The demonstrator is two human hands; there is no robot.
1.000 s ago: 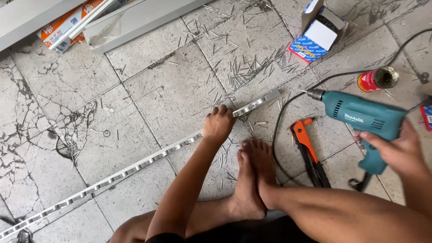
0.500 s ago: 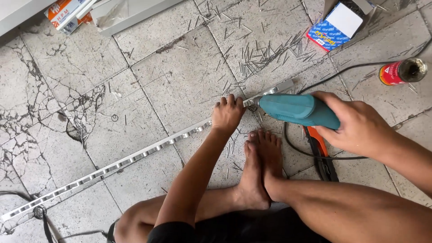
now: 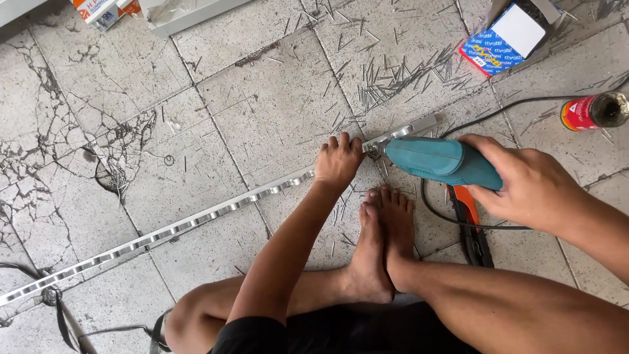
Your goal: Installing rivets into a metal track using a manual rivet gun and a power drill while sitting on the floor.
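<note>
The person is sitting on the cracked tile floor (image 3: pixel 262 98) with bare feet (image 3: pixel 383 242) tucked in. The left hand (image 3: pixel 337 160) is pressed flat-ish on a long slotted metal strip (image 3: pixel 196 219) that runs diagonally across the tiles, fingers close together and curled over its far edge, pinning it down near its upper right end. The right hand (image 3: pixel 531 183) is wrapped tight around a teal power drill (image 3: pixel 442 160), fingers clamped on the body. The drill tip sits on the strip just beside the left fingertips, nearly touching them. Loose nails (image 3: pixel 393 78) are scattered above. An orange-handled tool (image 3: pixel 468 219) lies right of the feet, with a red can (image 3: pixel 593 111) and a blue box (image 3: pixel 508 36) farther off.
</note>
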